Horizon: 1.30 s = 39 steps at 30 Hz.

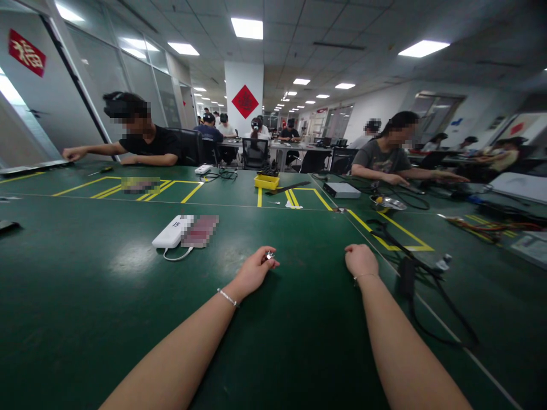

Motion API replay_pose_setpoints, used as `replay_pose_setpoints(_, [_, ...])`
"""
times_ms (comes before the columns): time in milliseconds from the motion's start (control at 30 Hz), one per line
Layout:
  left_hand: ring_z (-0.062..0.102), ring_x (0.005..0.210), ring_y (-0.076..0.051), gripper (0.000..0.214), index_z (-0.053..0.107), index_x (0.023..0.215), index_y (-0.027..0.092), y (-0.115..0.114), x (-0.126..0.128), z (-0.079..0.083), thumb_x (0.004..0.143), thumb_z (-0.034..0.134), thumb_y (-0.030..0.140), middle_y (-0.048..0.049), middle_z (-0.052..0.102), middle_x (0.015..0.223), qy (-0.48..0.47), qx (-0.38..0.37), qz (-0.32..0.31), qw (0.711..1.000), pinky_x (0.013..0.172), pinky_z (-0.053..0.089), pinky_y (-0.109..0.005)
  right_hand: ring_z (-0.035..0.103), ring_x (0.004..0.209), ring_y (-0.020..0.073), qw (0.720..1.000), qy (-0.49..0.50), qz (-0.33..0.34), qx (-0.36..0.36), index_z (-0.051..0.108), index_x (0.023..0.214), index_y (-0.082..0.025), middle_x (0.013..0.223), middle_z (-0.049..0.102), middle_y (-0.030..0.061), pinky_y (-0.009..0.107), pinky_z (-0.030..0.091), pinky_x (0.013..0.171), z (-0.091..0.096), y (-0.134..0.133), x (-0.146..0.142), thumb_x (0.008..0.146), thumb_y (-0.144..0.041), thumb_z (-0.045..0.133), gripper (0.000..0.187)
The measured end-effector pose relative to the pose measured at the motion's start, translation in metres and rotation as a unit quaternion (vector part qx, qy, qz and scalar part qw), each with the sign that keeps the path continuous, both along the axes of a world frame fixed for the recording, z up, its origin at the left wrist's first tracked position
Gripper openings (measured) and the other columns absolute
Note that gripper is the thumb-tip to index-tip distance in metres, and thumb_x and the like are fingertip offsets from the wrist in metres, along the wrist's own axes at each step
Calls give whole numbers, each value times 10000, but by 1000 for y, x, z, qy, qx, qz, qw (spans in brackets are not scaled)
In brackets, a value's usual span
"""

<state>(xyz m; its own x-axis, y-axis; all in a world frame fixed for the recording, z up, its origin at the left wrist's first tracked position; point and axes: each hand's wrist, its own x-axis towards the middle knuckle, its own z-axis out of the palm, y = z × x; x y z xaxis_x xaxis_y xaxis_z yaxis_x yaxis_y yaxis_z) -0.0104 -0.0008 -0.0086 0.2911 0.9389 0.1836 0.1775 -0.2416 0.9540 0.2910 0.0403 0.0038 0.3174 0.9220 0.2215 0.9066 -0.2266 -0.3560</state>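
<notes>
Over the green table (299,319), my left hand (252,272) pinches a small shiny metal piece (269,255) between thumb and fingers; its exact kind is too small to tell. My right hand (361,262) rests on the table to the right, fingers curled closed, and whatever they may hold is hidden. A white power bank (173,232) marked 15 lies beyond my left hand, its short white cable (177,259) looping toward a blurred-out flat item beside it. Nearest to my right hand is a black cable with a power adapter (405,276).
A yellow tray (266,181) stands farther back at the middle. Beyond the seam, a grey box (342,190) and a metal dish (388,203) sit at right. Co-workers sit at the far left (147,136) and far right (384,154). Yellow tape marks the tabletop.
</notes>
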Motion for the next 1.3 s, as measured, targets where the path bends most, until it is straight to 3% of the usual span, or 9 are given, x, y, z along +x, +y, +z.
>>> replay_pose_setpoints(67, [562, 758, -113, 276, 430, 1042, 191, -1, 0, 1, 773, 397, 245, -27, 611, 814, 9, 5, 1, 1000, 742, 424, -273, 535, 746, 177, 996, 80, 40, 15, 632, 771, -176, 881, 576, 93, 294, 392, 658, 4, 0, -22, 661, -234, 453, 218])
replay_pose_setpoints(133, [555, 747, -109, 289, 422, 1064, 187, -2, 0, 3, 784, 374, 241, -30, 604, 828, 17, 12, 2, 1000, 741, 425, -272, 532, 669, 149, 972, 214, 98, 13, 623, 799, -186, 792, 598, 58, 277, 399, 613, 7, -1, -48, 647, -251, 481, 219])
replay_pose_setpoints(267, [537, 790, -113, 306, 432, 1088, 192, -2, 0, 6, 796, 352, 230, -44, 569, 921, 48, 66, 24, 996, 766, 414, -280, 518, 615, 113, 865, 456, 209, -13, 621, 801, -151, 697, 605, 36, 258, 406, 613, 7, -11, -100, 588, -217, 559, 231])
replay_pose_setpoints(400, [469, 928, -134, 282, 504, 1036, 198, -2, -1, 10, 774, 400, 198, -46, 510, 976, 109, 178, 85, 974, 848, 355, -287, 527, 648, 107, 782, 568, 247, -69, 619, 778, -144, 754, 612, 47, 269, 412, 663, 8, -23, -131, 543, -166, 610, 236])
replay_pose_setpoints(533, [478, 856, -123, 297, 507, 1042, 204, -2, -1, 13, 763, 413, 166, -36, 503, 923, 134, 194, 101, 966, 787, 388, -265, 538, 678, 106, 729, 622, 272, -91, 600, 785, -155, 797, 610, 45, 277, 414, 692, 9, -30, -142, 535, -160, 630, 251])
replay_pose_setpoints(633, [485, 838, -119, 298, 519, 1020, 204, -2, -1, 13, 744, 430, 135, -30, 516, 910, 136, 197, 106, 965, 765, 400, -255, 541, 672, 108, 731, 617, 284, -73, 578, 795, -164, 766, 609, 33, 278, 418, 675, 9, -30, -145, 542, -173, 629, 259])
replay_pose_setpoints(867, [516, 863, -130, 301, 514, 1016, 223, -2, -2, 10, 731, 454, 146, -25, 565, 949, 131, 163, 112, 971, 765, 420, -268, 546, 691, 116, 774, 552, 309, -31, 571, 706, -148, 731, 607, 21, 286, 411, 711, 11, -31, -146, 526, -167, 629, 191])
replay_pose_setpoints(1300, [554, 802, -127, 246, 511, 955, 224, -9, 1, 17, 722, 456, 167, -1, 595, 905, 94, 107, 87, 986, 712, 438, -249, 554, 715, 124, 775, 531, 342, -25, 586, 739, -162, 769, 615, 22, 283, 407, 716, 13, -34, -149, 573, -192, 605, 171])
